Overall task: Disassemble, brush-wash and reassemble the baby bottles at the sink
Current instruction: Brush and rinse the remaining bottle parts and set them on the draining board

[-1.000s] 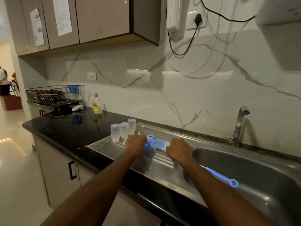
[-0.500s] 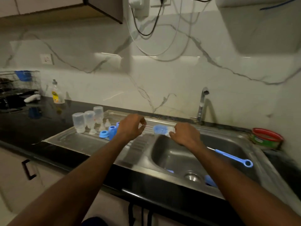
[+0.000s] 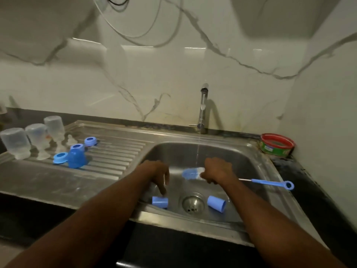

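Your right hand (image 3: 217,171) grips blue bottle brush (image 3: 191,173) under thin tap stream (image 3: 197,153); left hand (image 3: 157,174) loose, fingertips at blue plastic cap (image 3: 160,202); second blue cap (image 3: 216,204) below grip, beside steel drain (image 3: 191,204).

The right hand (image 3: 217,171) hides the middle of the bottle brush (image 3: 191,174), whose bristle head is blurred; the left hand (image 3: 157,174) covers the sink (image 3: 251,151) wall behind it; both forearms run off the bottom edge

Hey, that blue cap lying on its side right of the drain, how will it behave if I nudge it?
The blue cap lies on its side, so it would probably roll, likely curving since it looks tapered. Water runs from the tap into the sink, so it is likely slippery. It looks light.
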Available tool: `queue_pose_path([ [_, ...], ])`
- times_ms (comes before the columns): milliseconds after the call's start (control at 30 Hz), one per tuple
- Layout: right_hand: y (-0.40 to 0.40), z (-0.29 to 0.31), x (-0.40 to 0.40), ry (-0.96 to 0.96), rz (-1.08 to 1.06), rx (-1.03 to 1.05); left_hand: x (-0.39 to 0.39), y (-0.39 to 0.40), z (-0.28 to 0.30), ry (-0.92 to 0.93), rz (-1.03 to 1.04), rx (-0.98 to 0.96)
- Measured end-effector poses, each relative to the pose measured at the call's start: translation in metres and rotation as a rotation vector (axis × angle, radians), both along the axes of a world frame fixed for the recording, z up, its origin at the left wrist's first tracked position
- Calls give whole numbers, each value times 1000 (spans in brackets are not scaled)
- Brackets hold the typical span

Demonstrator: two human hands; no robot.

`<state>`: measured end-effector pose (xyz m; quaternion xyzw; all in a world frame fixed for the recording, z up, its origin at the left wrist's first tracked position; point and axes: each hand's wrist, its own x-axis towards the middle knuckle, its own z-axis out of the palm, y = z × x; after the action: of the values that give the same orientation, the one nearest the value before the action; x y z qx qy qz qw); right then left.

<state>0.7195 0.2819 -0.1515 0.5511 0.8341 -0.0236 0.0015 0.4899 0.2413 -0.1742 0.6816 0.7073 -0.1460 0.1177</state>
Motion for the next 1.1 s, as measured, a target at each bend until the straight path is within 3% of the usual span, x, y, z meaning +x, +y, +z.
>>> queue_pose_path([
  [300,9,-8,0,-29,-17,-74,34,3,-9,198,-189,-188],
  [600,7,7,22,58,-80,-118,12,11,-26,63,-187,-167],
  [700,5,11,37,46,-144,-57,14,20,-19,-102,-146,51],
  [867,7,0,41,63,-225,-92,46,55,6,-589,27,596],
  [1000,14,-3,36,121,-220,-80,94,84,11,-924,97,762],
  [1100,18,-5,35,111,-214,-62,104,100,6,-1307,253,731],
])
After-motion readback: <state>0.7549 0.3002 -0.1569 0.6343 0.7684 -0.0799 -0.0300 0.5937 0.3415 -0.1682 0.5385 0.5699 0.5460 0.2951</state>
